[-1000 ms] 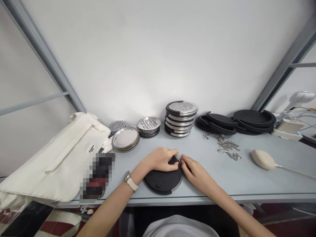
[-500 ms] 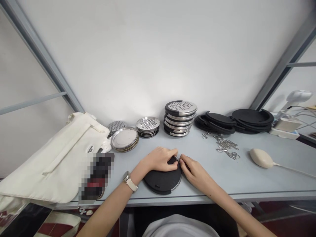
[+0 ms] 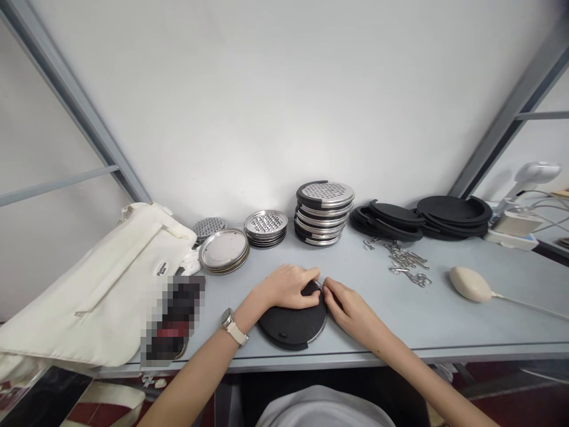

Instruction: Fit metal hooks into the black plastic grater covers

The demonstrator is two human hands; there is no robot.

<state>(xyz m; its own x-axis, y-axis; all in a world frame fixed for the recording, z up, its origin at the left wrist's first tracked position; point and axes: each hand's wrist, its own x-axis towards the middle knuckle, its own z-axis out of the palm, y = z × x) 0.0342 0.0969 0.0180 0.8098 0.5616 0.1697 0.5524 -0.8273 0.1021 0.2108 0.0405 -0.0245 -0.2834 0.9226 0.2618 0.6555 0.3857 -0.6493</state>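
Observation:
A round black-covered disc [image 3: 293, 329] with a strip of bare metal rim lies near the table's front edge. Across its top rests my left hand [image 3: 284, 287], watch on the wrist, fingers bent around the disc's far right edge. A small metal clasp [image 3: 319, 285] shows there between thumb and forefinger. My right hand [image 3: 351, 308] touches the same edge, thumb and fingers pinched on the clasp's end. The fingers partly hide the clasp, and I cannot see whether it is fastened to the disc.
Behind stand a stack of metal-and-black graters [image 3: 326, 219], metal grater discs [image 3: 265, 228] and plain metal plates [image 3: 224, 252]. To the right are black round covers [image 3: 395, 219], loose metal clasps [image 3: 409, 261] and a cream corded device [image 3: 469, 284]. A cream bag [image 3: 98, 284] lies left.

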